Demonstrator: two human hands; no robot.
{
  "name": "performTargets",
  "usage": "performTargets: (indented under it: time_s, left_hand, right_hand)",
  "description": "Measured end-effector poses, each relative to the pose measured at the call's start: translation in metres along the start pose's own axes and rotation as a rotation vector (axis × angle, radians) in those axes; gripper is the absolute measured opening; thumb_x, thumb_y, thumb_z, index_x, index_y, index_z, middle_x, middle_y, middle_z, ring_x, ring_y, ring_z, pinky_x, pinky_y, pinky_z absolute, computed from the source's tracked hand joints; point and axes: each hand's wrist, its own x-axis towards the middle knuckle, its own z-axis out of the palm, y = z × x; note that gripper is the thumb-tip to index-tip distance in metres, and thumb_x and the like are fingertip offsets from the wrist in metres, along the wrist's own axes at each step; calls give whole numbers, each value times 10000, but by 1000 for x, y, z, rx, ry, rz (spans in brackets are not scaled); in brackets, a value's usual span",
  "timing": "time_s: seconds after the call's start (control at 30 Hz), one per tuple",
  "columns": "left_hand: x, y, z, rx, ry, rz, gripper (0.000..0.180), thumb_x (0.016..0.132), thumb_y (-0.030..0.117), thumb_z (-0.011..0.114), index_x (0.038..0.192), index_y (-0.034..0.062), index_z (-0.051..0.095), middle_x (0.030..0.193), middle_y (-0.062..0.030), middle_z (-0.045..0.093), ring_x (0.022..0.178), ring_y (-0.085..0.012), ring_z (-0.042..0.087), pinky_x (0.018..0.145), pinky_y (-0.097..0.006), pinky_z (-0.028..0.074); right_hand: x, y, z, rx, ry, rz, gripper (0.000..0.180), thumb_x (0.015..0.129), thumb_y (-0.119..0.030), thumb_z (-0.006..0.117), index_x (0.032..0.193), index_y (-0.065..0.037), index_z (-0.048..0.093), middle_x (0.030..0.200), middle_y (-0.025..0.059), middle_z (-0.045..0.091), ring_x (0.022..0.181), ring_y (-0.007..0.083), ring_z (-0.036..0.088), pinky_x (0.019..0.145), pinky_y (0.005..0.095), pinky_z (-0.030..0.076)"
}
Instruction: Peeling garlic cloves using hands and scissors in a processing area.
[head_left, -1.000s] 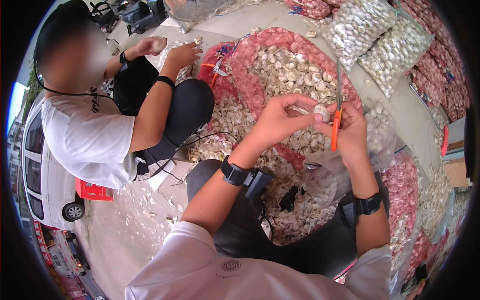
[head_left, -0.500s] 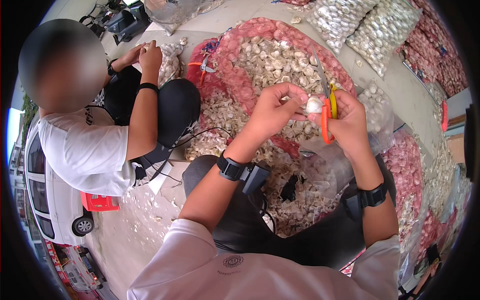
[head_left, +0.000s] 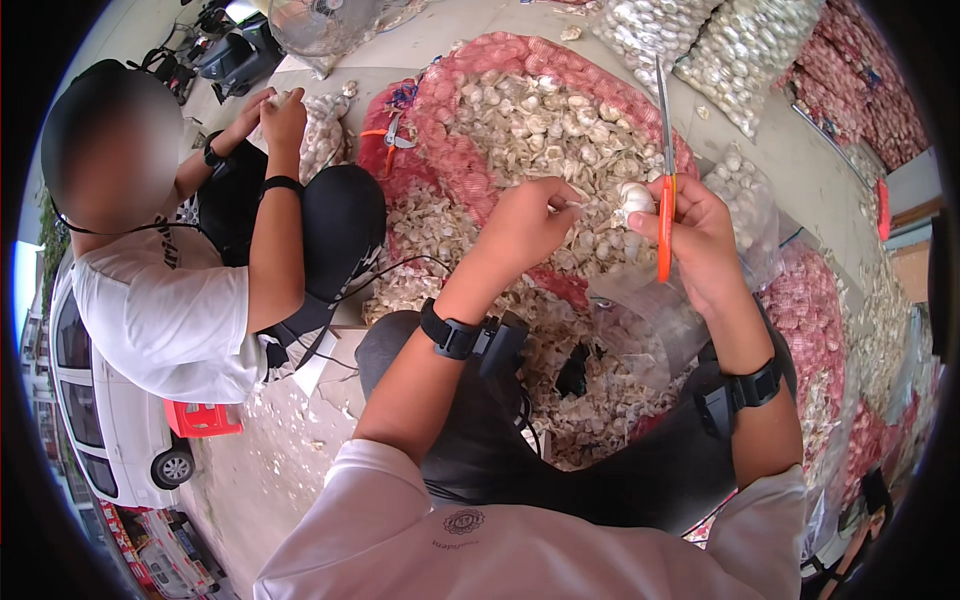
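My right hand (head_left: 698, 240) grips scissors with orange handles (head_left: 665, 235), their blades pointing away from me. The same hand's thumb and fingers pinch a white garlic bulb (head_left: 634, 200) beside the handles. To the left of the bulb and apart from it, my left hand (head_left: 525, 228) is closed in a pinch; what lies between its fingertips is too small to make out. Beneath both hands, a red mesh sack (head_left: 455, 130) lies spread around a heap of garlic bulbs (head_left: 560, 115). Loose peel (head_left: 540, 350) covers the area between my knees.
A clear plastic bag of garlic (head_left: 742, 195) stands beyond my right hand. Orange-handled pruners (head_left: 393, 138) rest on the mesh at the left. A co-worker (head_left: 190, 300) sits at my left, hands raised together. Filled garlic sacks (head_left: 755, 55) line the far right.
My left hand has drawn back leftward from the garlic bulb, its fingers now closed. In my right hand the scissors have turned more upright, and the bulb stays beside them.
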Motion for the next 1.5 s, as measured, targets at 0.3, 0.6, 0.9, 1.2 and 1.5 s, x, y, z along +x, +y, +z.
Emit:
performTargets:
  time_s: [0.3,0.6,0.9,1.2,1.5]
  left_hand:
    - [-5,21,12,-409,-66,134,465,792,62,772,1211,-4,581,1042,-64,661,881,-117,624,739,-273,527]
    - [-7,16,27,-536,18,175,468,786,-6,761,1208,-16,559,1054,-61,661,944,-149,638,800,-298,554]
    - [-13,30,14,-128,126,209,459,803,-15,735,1222,-12,548,1065,-60,591,935,-136,593,775,-283,546]
    - [-80,171,25,-2000,-511,496,511,683,-162,634,1078,49,390,961,-56,502,829,-142,552,630,-240,466]
    - [-87,174,64,-2008,-579,566,484,660,-83,708,1007,44,395,896,-42,501,758,-115,528,574,-217,411]
  right_hand:
    - [0,9,-4,-13,-4,86,259,805,-32,742,1031,-16,614,898,24,665,786,81,622,681,218,483]
    - [-1,8,-1,305,-118,212,219,870,-121,692,1047,-29,601,919,32,644,815,102,617,709,232,490]
    - [4,17,9,414,-111,244,193,903,-168,666,1023,-33,599,926,35,626,841,116,614,758,267,517]
    - [-5,-19,36,595,-132,387,351,856,-104,691,1153,-58,511,1027,68,573,897,138,603,725,255,518]
    - [5,20,12,440,59,350,267,889,-176,672,1079,-12,579,1013,117,648,904,239,673,698,253,570]
